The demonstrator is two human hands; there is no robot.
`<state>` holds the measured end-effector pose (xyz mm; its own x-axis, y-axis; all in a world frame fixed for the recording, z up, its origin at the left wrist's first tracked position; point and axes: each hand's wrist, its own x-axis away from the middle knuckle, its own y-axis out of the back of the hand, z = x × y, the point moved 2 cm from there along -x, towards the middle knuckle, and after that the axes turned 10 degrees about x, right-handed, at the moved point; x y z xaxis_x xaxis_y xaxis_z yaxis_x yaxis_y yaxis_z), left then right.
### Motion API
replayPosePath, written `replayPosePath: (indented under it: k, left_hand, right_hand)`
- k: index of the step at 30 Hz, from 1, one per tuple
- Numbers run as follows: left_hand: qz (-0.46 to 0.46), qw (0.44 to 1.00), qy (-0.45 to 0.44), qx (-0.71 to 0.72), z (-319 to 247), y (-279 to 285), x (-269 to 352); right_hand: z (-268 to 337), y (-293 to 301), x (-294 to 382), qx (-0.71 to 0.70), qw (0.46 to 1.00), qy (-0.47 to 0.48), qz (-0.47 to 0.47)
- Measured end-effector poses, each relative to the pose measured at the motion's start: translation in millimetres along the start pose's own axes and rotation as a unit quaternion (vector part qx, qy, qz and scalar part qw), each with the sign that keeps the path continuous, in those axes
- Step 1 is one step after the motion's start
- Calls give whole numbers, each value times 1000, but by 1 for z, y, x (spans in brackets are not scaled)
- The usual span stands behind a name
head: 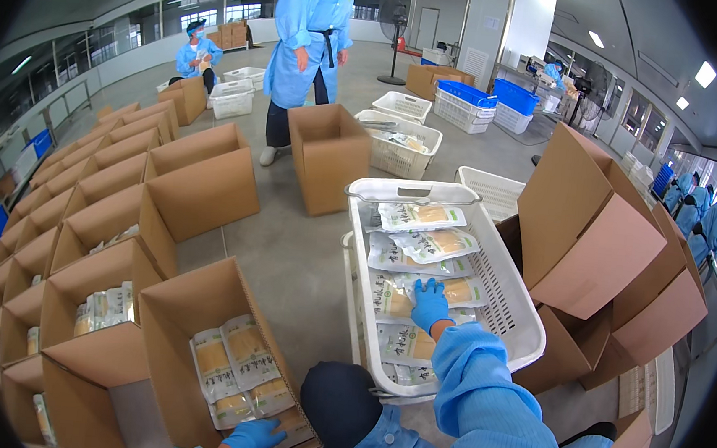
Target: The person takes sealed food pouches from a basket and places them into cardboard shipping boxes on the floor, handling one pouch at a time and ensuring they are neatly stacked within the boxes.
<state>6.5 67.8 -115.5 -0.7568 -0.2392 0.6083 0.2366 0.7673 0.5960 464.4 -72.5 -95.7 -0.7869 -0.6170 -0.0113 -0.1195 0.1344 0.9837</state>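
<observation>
My right hand, in a blue glove, reaches into a white plastic basket. Its fingers touch a flat clear-and-white pouch with pale yellow food inside; whether they grip it is hidden. More such pouches, bearing writing, overlap along the basket, among them a tilted one. At the lower left, my gloved left hand is inside an open cardboard carton, fingers extended and slightly apart beside the near pouches. Several pouches lie flat in two columns on the carton's bottom.
Rows of open cartons fill the left, some holding pouches. Empty cartons are piled right of the basket. A standing person in blue is ahead beside another carton and a white basket. My dark-clad knee lies between carton and basket.
</observation>
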Motion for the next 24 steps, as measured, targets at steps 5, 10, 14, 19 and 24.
replayPosePath:
  k: [5, 10, 14, 19, 24]
  left_hand:
    - [5, 1000, -5, -16, 8, -4, -4]
    - [-2, 1000, -4, -25, 11, -6, -6]
    - [-1, 1000, -1, -32, 12, -7, -7]
    - [6, 999, 6, -39, 11, -6, -6]
    - [33, 997, 23, -63, 13, -6, -11]
  right_hand:
    - [4, 6, 1, 1, 1000, -2, 22]
    - [3, 9, 2, 2, 1000, -3, 29]
    - [4, 14, 4, -5, 999, -2, 36]
    - [3, 12, 4, -6, 999, -1, 34]
    - [2, 10, 3, -4, 999, 1, 36]
